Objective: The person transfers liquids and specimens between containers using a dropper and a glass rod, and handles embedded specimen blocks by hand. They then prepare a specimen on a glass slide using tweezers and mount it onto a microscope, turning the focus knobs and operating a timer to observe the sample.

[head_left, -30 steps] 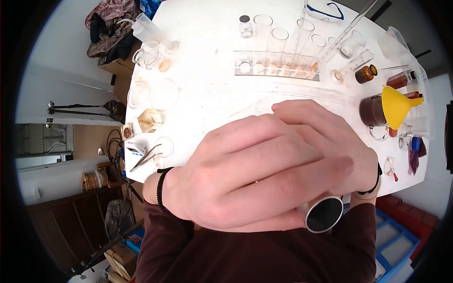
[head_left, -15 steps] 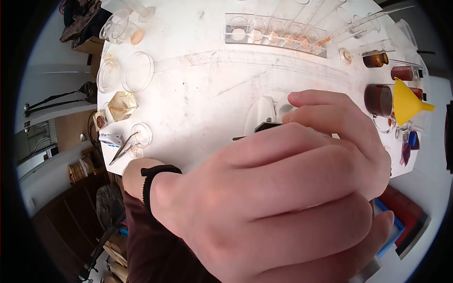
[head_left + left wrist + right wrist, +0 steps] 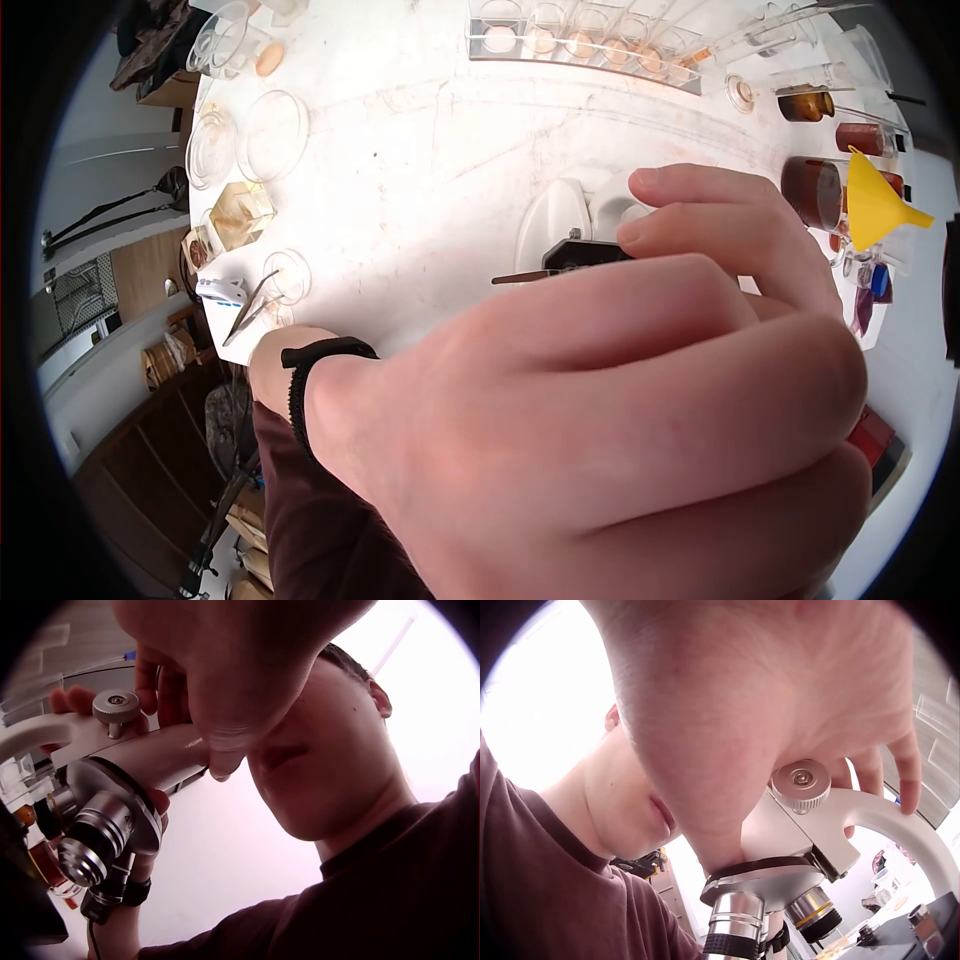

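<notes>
A white microscope stands under both hands; its pale base [image 3: 550, 215] and black stage [image 3: 585, 252] show past the fingers in the head view. My left hand [image 3: 600, 420] curls over its slanted tube [image 3: 161, 754], the thumb along the tube in the left wrist view. Farther forward, my right hand [image 3: 745, 225] grips the microscope's head, thumb by the nosepiece [image 3: 765, 879] and fingers over the curved arm [image 3: 900, 825]. A knurled screw [image 3: 801, 784] sits under the right palm. Silver objectives [image 3: 97, 836] point down. The eyepiece is hidden behind the left hand.
At the back, a rack [image 3: 580, 55] holds several test tubes. On the right stand a dark-filled beaker [image 3: 810, 190], a yellow funnel [image 3: 880, 205] and a brown bottle [image 3: 805, 107]. Petri dishes [image 3: 272, 135], a clear yellowish block [image 3: 240, 215] and tweezers [image 3: 248, 308] lie left.
The head has leaned forward and down, so the hands look larger. The eyepiece seen below the left hand is now hidden, while the microscope's base and stage have come into sight. Both hands keep hold.
</notes>
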`<state>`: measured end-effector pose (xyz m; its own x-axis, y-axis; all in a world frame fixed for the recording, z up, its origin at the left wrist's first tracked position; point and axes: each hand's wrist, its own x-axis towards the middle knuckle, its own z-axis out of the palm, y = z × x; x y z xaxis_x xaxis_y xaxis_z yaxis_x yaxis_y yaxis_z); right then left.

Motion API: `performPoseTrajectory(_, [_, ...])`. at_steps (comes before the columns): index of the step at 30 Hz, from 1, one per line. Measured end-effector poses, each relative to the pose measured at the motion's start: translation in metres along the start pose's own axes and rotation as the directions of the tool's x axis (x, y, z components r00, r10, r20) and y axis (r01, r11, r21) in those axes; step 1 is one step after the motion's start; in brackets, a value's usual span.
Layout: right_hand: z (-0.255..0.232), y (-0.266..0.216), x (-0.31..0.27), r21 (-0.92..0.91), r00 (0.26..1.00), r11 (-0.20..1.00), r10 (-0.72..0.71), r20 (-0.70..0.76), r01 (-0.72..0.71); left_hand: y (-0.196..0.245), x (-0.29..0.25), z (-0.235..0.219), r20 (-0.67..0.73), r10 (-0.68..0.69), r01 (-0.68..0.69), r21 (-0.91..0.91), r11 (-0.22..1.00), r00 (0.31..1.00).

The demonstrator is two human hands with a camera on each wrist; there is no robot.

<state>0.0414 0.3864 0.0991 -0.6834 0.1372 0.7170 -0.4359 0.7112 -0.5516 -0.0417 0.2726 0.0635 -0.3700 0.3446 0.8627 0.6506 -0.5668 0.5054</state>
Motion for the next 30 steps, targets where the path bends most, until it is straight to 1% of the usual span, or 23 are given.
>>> performPoseTrajectory(1, [-0.007,0.001,-0.003,0.001,1.0,1.0,0.002,0.015,-0.002,0.001,-0.001,0.002,-0.002,-0.01,0.01,-0.004,1.0,1.0])
performPoseTrajectory(4, [-0.058,0.014,-0.024,0.003,0.998,1.0,0.004,0.062,-0.004,0.004,-0.003,0.008,-0.011,-0.038,0.037,-0.017,0.999,0.999])
performPoseTrajectory(5, [-0.059,0.016,-0.019,0.004,0.997,1.0,0.002,0.078,-0.002,0.007,-0.003,0.007,-0.015,-0.045,0.044,-0.02,0.999,0.999])
performPoseTrajectory(6, [-0.048,0.017,-0.019,0.006,0.996,1.0,0.001,0.094,-0.001,0.007,-0.003,0.007,-0.018,-0.052,0.052,-0.022,0.998,0.998])
performPoseTrajectory(7, [-0.073,0.02,-0.026,0.008,0.994,1.0,-0.001,0.109,0.0,0.007,-0.004,0.008,-0.021,-0.06,0.059,-0.024,0.998,0.998])
performPoseTrajectory(8, [-0.066,0.019,-0.019,0.011,0.992,1.0,-0.003,0.124,0.002,0.007,-0.004,0.009,-0.024,-0.067,0.066,-0.026,0.997,0.997])
performPoseTrajectory(9, [-0.066,0.02,-0.027,0.013,0.99,1.0,-0.005,0.138,0.003,0.007,-0.003,0.011,-0.026,-0.075,0.074,-0.029,0.997,0.997])
performPoseTrajectory(11, [-0.038,0.014,-0.012,0.016,0.986,1.0,-0.009,0.167,0.007,0.01,-0.001,0.012,-0.03,-0.088,0.087,-0.034,0.996,0.996])
performPoseTrajectory(12, [-0.032,0.013,-0.009,0.018,0.984,1.0,-0.014,0.18,0.011,0.012,0.001,0.012,-0.032,-0.092,0.091,-0.035,0.995,0.995])
performPoseTrajectory(13, [-0.108,0.028,-0.041,0.02,0.981,1.0,-0.019,0.193,0.016,0.013,0.004,0.012,-0.034,-0.096,0.095,-0.037,0.995,0.995])
performPoseTrajectory(14, [-0.032,0.012,-0.011,0.021,0.978,1.0,-0.025,0.206,0.021,0.016,0.006,0.012,-0.036,-0.099,0.098,-0.039,0.994,0.994])
performPoseTrajectory(15, [-0.007,0.005,0.0,0.022,0.975,0.999,-0.031,0.219,0.026,0.017,0.009,0.013,-0.038,-0.102,0.1,-0.041,0.994,0.994])
performPoseTrajectory(16, [-0.002,0.007,0.003,0.022,0.972,0.999,-0.036,0.232,0.032,0.018,0.011,0.014,-0.04,-0.104,0.102,-0.043,0.994,0.994])
performPoseTrajectory(17, [-0.012,0.014,0.018,0.022,0.968,0.999,-0.043,0.246,0.039,0.017,0.014,0.015,-0.042,-0.105,0.103,-0.046,0.994,0.994])
performPoseTrajectory(18, [-0.002,0.013,0.01,0.021,0.965,0.999,-0.053,0.258,0.049,0.017,0.018,0.015,-0.045,-0.103,0.101,-0.048,0.994,0.994])
performPoseTrajectory(19, [-0.007,0.016,-0.001,0.021,0.961,0.998,-0.063,0.271,0.06,0.016,0.022,0.015,-0.048,-0.1,0.098,-0.049,0.994,0.994])
performPoseTrajectory(22, [-0.008,0.017,-0.002,0.014,0.947,0.995,-0.102,0.304,0.103,0.017,0.029,0.009,-0.055,-0.08,0.077,-0.053,0.996,0.995])
performPoseTrajectory(26, [-0.027,0.02,-0.009,-0.006,0.925,0.985,-0.159,0.345,0.172,0.028,0.043,0.012,-0.06,-0.028,0.025,-0.062,0.998,0.998])
performPoseTrajectory(27, [-0.036,0.023,-0.013,-0.012,0.918,0.981,-0.176,0.354,0.193,0.024,0.045,0.008,-0.01,0.018,-0.018,-0.026,1.0,1.0])
performPoseTrajectory(28, [-0.036,0.009,-0.005,-0.02,0.917,0.977,-0.192,0.349,0.212,0.022,0.046,0.004,0.041,0.062,-0.063,0.01,0.998,0.997])
performPoseTrajectory(29, [-0.036,-0.014,0.0,-0.071,0.939,0.997,-0.008,0.343,0.034,0.022,0.045,0.001,0.066,0.067,-0.066,-0.013,0.998,0.996])
performPoseTrajectory(30, [-0.036,-0.027,0.004,-0.118,0.929,0.982,0.177,0.326,-0.146,0.022,0.046,-0.003,0.066,0.089,-0.089,-0.013,0.996,0.994])
